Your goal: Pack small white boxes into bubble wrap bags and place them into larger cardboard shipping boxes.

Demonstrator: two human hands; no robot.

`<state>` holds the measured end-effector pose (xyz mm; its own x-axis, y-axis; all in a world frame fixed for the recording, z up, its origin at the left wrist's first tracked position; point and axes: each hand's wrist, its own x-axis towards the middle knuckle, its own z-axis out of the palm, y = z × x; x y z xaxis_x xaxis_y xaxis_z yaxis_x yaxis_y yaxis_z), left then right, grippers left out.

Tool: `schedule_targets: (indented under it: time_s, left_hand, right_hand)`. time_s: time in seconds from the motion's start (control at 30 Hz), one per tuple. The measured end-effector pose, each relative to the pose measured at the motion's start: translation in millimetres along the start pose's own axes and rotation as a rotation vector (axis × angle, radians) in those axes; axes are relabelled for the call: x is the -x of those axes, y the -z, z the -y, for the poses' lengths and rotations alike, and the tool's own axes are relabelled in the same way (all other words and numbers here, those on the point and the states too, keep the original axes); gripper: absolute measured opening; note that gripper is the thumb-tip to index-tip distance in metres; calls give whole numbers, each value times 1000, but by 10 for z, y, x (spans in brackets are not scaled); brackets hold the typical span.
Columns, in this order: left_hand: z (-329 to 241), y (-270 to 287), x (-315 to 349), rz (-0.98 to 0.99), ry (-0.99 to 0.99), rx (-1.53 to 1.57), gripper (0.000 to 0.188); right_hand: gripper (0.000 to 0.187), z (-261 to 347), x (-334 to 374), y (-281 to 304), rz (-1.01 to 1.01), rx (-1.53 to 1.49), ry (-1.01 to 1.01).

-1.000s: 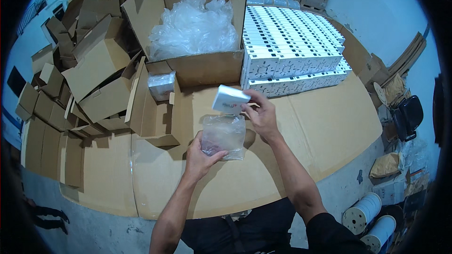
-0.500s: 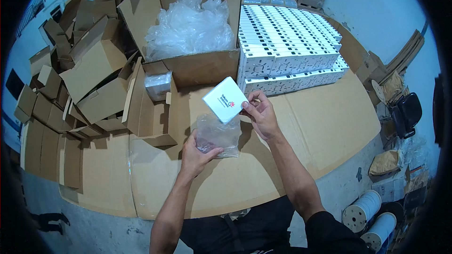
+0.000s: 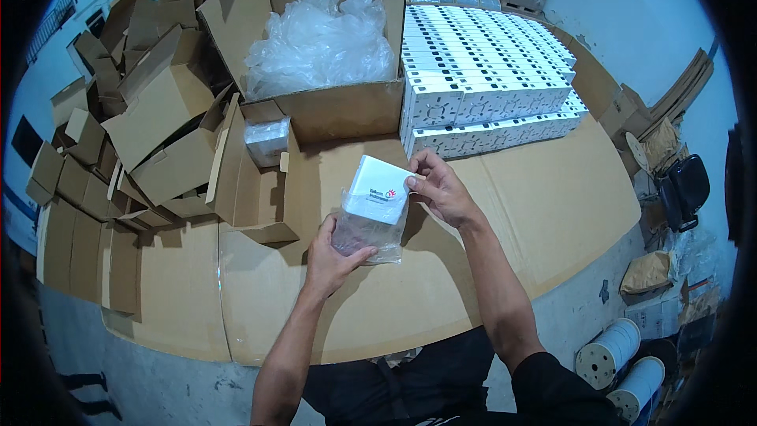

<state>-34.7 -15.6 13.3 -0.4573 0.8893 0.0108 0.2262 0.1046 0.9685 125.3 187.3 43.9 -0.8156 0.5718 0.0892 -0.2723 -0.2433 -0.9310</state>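
Observation:
My right hand (image 3: 443,191) pinches the right edge of a flat, square white plastic box (image 3: 372,183) with a small printed logo. The box's lower part sits inside the mouth of a clear plastic bag (image 3: 367,238). My left hand (image 3: 330,259) grips that bag from the left, thumb across its lower front. Both hands are above the cardboard-covered table (image 3: 402,304). Just beyond them, to the left, an open narrow carton (image 3: 272,203) holds a plastic-wrapped bundle (image 3: 268,140).
A large open carton (image 3: 335,113) full of clear plastic bags (image 3: 323,43) stands at the back. Stacked rows of white boxes (image 3: 493,102) fill the back right. Several open cartons (image 3: 162,106) pile up on the left. Cable spools (image 3: 611,355) lie on the floor at right.
The white box has moved down and turned more upright, and its lower part is now in the bag. My right hand has shifted slightly with it; my left hand has barely moved.

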Motion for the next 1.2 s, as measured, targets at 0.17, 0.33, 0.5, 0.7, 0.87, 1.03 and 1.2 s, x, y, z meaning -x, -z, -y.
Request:
schedule_targets:
  time_s: [0.17,0.33,0.5,0.7,0.87,1.03,1.2]
  left_hand:
    - [-28,-65,-8,-9,-104,137,55]
    - [57,-113,-81,-28,22,373,39]
    - [135,-154,-151,-54,21,377,32]
    - [64,-212,-262,-218,-11,467,33]
    - [93,-222,-421,-314,-40,404,30]
    - [-50,-144,-420,-339,28,236,35]
    - [-29,-211,-479,-353,-54,429,36]
  right_hand:
    - [19,-84,-49,82,60,188,55]
    - [20,-123,-76,53,111,306,-15]
    - [22,-61,-34,-134,-71,263,-27]
    - [36,-175,78,-200,-37,168,-169]
    - [31,-390,11,-282,-199,147,-119]
    - [34,-319,32,-274,-220,31,-91]
    - [32,-319,24,-249,-180,88,-54]
